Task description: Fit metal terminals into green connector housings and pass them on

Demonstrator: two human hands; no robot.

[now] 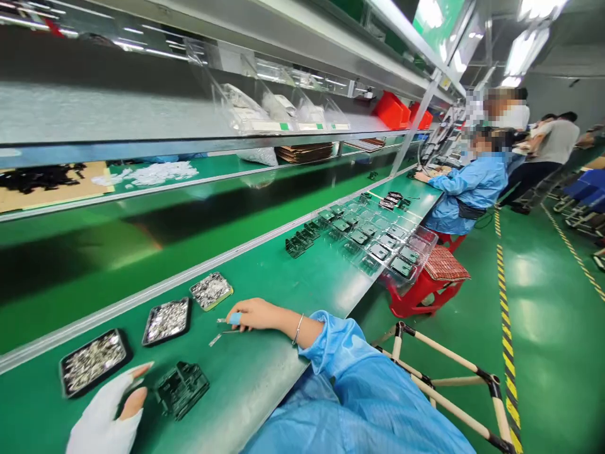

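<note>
My left hand [111,410], in a white glove with bare fingertips, has its thumb and forefinger apart and holds nothing. Just right of it on the green bench lies a dark plastic housing [182,388] with raised walls. My right hand [258,314], with blue wrapping on one finger, is closed above the bench. A thin metal piece [221,320] pokes out of its fingertips. Under those fingers shows another slim shiny strip [215,340]; whether it is held or lies loose, I cannot tell.
Three trays of small metal parts, a left [94,362], a middle [166,320] and a right one [211,290], line the bench's back. Further along are dark housings [302,239] and a clear blister tray [373,236]. A person in blue [477,183] sits beyond a red stool [428,284].
</note>
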